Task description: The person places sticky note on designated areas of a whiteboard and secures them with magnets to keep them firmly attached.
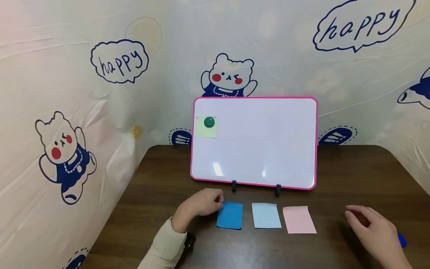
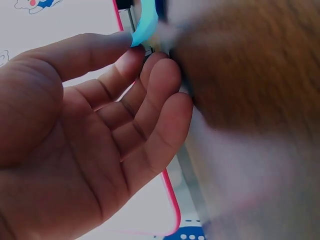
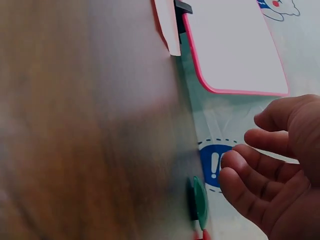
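A: Begin at the bottom edge. What is nearest?

B: At the lower right, the right hand (image 1: 379,233) is poised over the counter (image 1: 154,172), fingers loosely bent, thumb and forefinger tips slightly apart. A blue object (image 1: 402,240) shows just beside it, partly hidden.

A: And the other arm?

B: A pale sleeve (image 1: 164,244) slants up from the bottom, left of centre, with a dark band (image 1: 189,241) at the wrist. The left hand (image 1: 204,201) bends rightward there, its back uppermost.

A: Is it holding anything?

B: Yes, it pinches the blue note (image 1: 231,217) at its upper left corner. The left wrist view shows a bright blue edge at the tips of thumb and forefinger, the other fingers curving in beside them.

A: Where is that note, exactly?

B: Lower centre, leftmost of three in a row. The light blue note (image 1: 266,216) is in the middle, the pink note (image 1: 299,221) to its right.

A: Farther back?

B: A pink-rimmed whiteboard (image 1: 262,142) stands on two black feet (image 1: 278,189) at the centre. Near its left edge hangs a green note (image 1: 205,131) under a green magnet (image 1: 209,122).

A: Last?

B: A pale backdrop (image 1: 285,74) with cartoon bears and "happy" bubbles across the top.
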`<state>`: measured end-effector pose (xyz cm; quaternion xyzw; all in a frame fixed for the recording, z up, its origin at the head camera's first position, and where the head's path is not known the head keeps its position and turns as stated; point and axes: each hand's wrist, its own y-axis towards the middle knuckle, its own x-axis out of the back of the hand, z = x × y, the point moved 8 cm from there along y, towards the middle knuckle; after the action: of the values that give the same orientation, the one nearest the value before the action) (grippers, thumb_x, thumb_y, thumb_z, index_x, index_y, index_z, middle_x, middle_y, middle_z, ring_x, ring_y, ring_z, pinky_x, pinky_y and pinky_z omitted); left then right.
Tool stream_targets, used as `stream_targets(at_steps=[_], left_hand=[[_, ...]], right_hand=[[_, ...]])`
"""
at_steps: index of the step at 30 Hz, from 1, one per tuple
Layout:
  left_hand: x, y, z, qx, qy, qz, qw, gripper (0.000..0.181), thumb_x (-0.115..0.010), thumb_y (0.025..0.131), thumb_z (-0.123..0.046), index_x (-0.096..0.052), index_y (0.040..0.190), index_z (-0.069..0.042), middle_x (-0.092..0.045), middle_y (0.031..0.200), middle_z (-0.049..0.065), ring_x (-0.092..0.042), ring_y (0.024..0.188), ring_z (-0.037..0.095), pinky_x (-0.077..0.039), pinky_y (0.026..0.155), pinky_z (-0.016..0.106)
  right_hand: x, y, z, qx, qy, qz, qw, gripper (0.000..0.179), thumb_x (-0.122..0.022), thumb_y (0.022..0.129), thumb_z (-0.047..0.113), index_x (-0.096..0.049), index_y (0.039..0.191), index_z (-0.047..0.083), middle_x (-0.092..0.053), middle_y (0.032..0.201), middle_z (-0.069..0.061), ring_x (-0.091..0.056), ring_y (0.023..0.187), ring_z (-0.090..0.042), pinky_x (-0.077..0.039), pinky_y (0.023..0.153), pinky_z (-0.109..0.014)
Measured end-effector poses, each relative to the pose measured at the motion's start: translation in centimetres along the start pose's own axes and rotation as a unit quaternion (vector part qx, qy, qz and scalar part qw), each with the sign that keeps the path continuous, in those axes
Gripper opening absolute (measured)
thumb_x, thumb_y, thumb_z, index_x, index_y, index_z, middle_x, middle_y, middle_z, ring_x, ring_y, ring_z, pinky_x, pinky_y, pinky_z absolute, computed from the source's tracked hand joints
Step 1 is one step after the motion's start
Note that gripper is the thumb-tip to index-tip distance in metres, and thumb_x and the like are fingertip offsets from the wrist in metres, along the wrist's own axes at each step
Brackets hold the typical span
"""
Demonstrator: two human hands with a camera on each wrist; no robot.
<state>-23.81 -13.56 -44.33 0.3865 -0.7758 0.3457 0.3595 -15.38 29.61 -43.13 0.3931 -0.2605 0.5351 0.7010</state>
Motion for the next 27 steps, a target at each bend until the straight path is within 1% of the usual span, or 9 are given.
stream_targets(at_steps=[3, 7, 10, 13, 16, 17, 20, 24, 27], left_hand=[[0.2, 0.0, -0.1, -0.008, 0.001, -0.009, 0.9999, 0.014, -0.064, 0.098, -0.015, -0.059, 0.085, -0.017, -0.053, 0.074, -0.004, -0.05, 0.068, 0.013, -0.044, 0.061, 0.031], [0.5, -0.1, 0.0, -0.009, -0.007, -0.015, 0.9998, 0.012, -0.064, 0.098, -0.015, -0.061, 0.087, -0.018, -0.055, 0.076, -0.003, -0.052, 0.071, 0.014, -0.046, 0.062, 0.032], [0.7, -0.2, 0.1, -0.007, -0.015, -0.015, 0.9997, 0.01, -0.064, 0.099, -0.016, -0.062, 0.089, -0.018, -0.056, 0.078, -0.003, -0.053, 0.073, 0.015, -0.047, 0.063, 0.032], [0.9, -0.3, 0.2, -0.011, -0.019, -0.017, 0.9996, 0.009, -0.064, 0.099, -0.016, -0.063, 0.09, -0.018, -0.057, 0.079, -0.004, -0.054, 0.074, 0.015, -0.047, 0.064, 0.033], [1.2, -0.3, 0.1, -0.012, -0.022, -0.019, 0.9995, 0.009, -0.063, 0.099, -0.017, -0.063, 0.09, -0.019, -0.057, 0.079, -0.004, -0.054, 0.074, 0.015, -0.048, 0.064, 0.033], [1.2, -0.3, 0.1, -0.014, -0.024, -0.02, 0.9994, 0.009, -0.063, 0.099, -0.016, -0.063, 0.09, -0.018, -0.057, 0.079, -0.004, -0.054, 0.074, 0.015, -0.048, 0.064, 0.033], [1.3, -0.3, 0.2, -0.012, -0.027, -0.021, 0.9993, 0.009, -0.063, 0.099, -0.017, -0.063, 0.09, -0.019, -0.057, 0.079, -0.004, -0.054, 0.074, 0.015, -0.047, 0.064, 0.033], [1.4, -0.3, 0.1, -0.012, -0.029, -0.021, 0.9993, 0.009, -0.062, 0.1, -0.017, -0.062, 0.09, -0.019, -0.057, 0.078, -0.004, -0.054, 0.073, 0.015, -0.047, 0.064, 0.033], [1.5, -0.4, 0.1, -0.014, -0.032, -0.021, 0.9991, 0.01, -0.063, 0.099, -0.016, -0.062, 0.09, -0.018, -0.057, 0.078, -0.003, -0.054, 0.073, 0.016, -0.047, 0.063, 0.034]], right_hand=[[0.0, -0.2, -0.6, -0.008, -0.016, -0.003, 0.9998, 0.023, -0.069, 0.097, 0.021, -0.073, 0.111, 0.004, -0.069, 0.097, -0.009, -0.05, 0.073, 0.006, -0.04, 0.058, -0.021], [-0.2, -0.4, -1.4, -0.015, -0.044, -0.012, 0.9988, 0.023, -0.068, 0.096, 0.018, -0.072, 0.109, 0.0, -0.067, 0.101, -0.017, -0.059, 0.077, -0.015, -0.04, 0.058, -0.026], [-0.4, -0.8, -1.9, -0.016, -0.056, -0.019, 0.9981, 0.022, -0.069, 0.094, 0.015, -0.071, 0.107, -0.002, -0.066, 0.101, -0.02, -0.061, 0.079, -0.031, -0.04, 0.057, -0.028], [-0.7, -1.2, -2.4, -0.02, -0.066, -0.018, 0.9975, 0.022, -0.07, 0.093, 0.015, -0.071, 0.107, -0.002, -0.065, 0.099, -0.018, -0.059, 0.077, -0.03, -0.041, 0.056, -0.03], [-1.4, -1.4, -3.1, -0.048, -0.081, 0.016, 0.9954, 0.03, -0.067, 0.096, 0.022, -0.068, 0.112, -0.004, -0.06, 0.102, -0.022, -0.057, 0.08, -0.032, -0.045, 0.06, -0.04], [-1.7, -1.4, -3.5, -0.063, -0.085, 0.035, 0.9938, 0.035, -0.065, 0.098, 0.025, -0.066, 0.115, -0.005, -0.058, 0.104, -0.023, -0.056, 0.082, -0.034, -0.046, 0.062, -0.045], [-2.4, -1.5, -4.4, -0.105, -0.099, 0.09, 0.9854, 0.046, -0.06, 0.101, 0.033, -0.06, 0.122, -0.008, -0.051, 0.108, -0.029, -0.054, 0.09, -0.042, -0.045, 0.066, -0.053], [-2.9, -1.6, -4.9, -0.124, -0.11, 0.109, 0.9801, 0.049, -0.063, 0.099, 0.032, -0.058, 0.125, -0.01, -0.049, 0.107, -0.029, -0.054, 0.09, -0.043, -0.046, 0.066, -0.053], [-3.0, -1.6, -4.8, -0.118, -0.113, 0.11, 0.9804, 0.049, -0.065, 0.098, 0.031, -0.058, 0.125, -0.009, -0.05, 0.106, -0.028, -0.055, 0.087, -0.042, -0.046, 0.065, -0.052]])
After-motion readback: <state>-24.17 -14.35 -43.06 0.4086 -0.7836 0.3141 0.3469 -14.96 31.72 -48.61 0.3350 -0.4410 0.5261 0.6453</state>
